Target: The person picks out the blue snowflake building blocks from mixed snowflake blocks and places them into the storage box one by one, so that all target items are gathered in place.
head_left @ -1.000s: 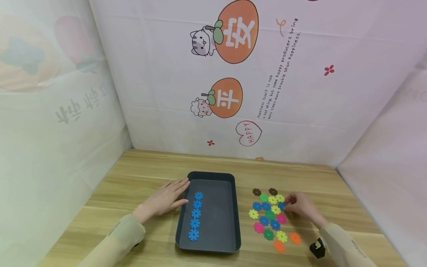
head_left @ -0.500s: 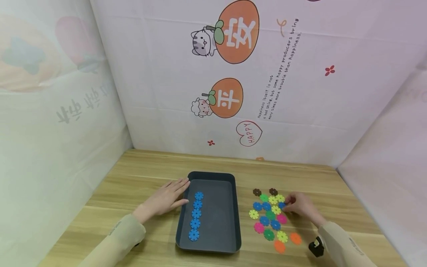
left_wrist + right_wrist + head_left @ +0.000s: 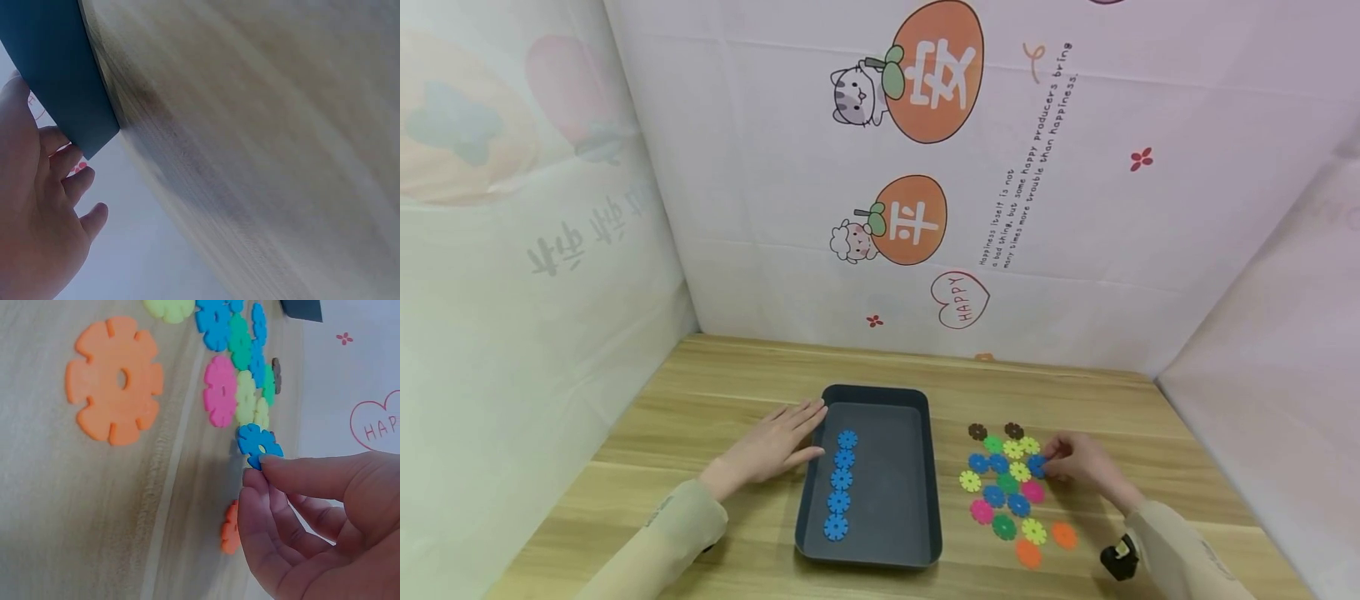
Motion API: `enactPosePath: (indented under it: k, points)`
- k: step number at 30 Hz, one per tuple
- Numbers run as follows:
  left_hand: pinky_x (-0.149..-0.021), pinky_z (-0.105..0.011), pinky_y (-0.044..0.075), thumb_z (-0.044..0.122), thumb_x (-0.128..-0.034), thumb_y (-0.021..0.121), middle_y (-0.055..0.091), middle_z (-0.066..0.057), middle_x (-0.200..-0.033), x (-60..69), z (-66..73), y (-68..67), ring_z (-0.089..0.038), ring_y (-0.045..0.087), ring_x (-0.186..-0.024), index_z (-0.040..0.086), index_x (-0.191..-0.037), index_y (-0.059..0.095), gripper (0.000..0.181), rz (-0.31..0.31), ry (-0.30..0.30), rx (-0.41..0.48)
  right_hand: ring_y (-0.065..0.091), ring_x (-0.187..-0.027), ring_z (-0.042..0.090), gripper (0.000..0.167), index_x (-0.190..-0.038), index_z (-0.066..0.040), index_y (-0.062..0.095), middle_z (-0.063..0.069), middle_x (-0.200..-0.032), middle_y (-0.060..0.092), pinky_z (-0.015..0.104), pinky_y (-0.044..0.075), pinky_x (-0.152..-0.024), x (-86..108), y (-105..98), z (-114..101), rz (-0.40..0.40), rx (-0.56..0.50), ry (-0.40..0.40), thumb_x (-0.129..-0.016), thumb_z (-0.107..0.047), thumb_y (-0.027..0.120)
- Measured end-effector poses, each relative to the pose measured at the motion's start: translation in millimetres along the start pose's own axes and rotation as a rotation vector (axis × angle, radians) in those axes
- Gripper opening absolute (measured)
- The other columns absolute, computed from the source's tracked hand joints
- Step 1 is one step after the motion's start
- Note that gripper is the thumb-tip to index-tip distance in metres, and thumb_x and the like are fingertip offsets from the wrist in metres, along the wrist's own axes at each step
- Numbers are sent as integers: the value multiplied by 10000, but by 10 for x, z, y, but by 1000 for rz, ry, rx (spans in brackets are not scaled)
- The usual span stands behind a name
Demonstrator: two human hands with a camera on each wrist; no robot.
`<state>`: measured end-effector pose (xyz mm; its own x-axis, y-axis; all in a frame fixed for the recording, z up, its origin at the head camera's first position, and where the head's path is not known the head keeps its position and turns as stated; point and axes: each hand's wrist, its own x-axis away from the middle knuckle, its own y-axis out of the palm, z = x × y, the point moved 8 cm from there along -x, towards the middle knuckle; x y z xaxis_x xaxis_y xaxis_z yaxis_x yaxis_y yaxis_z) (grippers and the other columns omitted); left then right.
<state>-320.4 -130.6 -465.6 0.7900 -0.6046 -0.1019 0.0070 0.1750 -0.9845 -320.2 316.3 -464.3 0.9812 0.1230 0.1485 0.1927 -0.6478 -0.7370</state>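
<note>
Between thumb and fingertip my right hand (image 3: pixel 1086 471) pinches a blue notched plastic disc (image 3: pixel 255 442), at the right edge of a scattered group of such discs. Its rim stands tilted up in the right wrist view. My left hand (image 3: pixel 775 444) lies with extended fingers on the left rim of a dark grey tray (image 3: pixel 891 483). In the left wrist view that hand (image 3: pixel 37 194) touches the tray's outer wall (image 3: pixel 59 65). A column of several blue discs (image 3: pixel 841 479) lies along the tray's left side.
On the wooden table (image 3: pixel 745 367), right of the tray, lie yellow, green, blue, pink (image 3: pixel 982 511), brown (image 3: pixel 977 432) and orange discs (image 3: pixel 1028 553). Printed cloth walls (image 3: pixel 775 208) stand behind and at both sides. A black device (image 3: pixel 1120 560) sits at my right wrist.
My right hand has shifted very slightly, and more of the blue disc now shows at its fingertips. The left hand and the tray have stayed in place.
</note>
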Motion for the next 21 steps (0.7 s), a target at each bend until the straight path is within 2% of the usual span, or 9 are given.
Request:
enactPosePath:
  k: [5,13,21]
  points:
    - [-1214,-555,279,501,-1024,458,296,-121,-1631,-1,1,-2,-338,315,-1501,86,-1567,299,701,-1,-1,7,604,-737,179,155,-988,71,639,112,-858,663,280,544,-617,36,-10,-82,-3,4,7,-883,-36,680]
    - [-1211,-549,289,509,-1026,446,304,-122,-1629,4,-7,24,-341,320,-1498,89,-1565,305,698,1,3,-7,639,-767,191,106,-944,0,642,89,-863,651,318,570,-651,90,121,-425,-34,2,-36,-891,-78,689]
    - [-1219,-546,277,520,-1024,440,289,-113,-1636,-5,-17,26,-331,304,-1507,100,-1571,291,705,-1,-3,-5,661,-761,171,88,-917,-12,635,90,-880,654,349,618,-675,108,370,-880,-88,-58,-169,-903,-78,690]
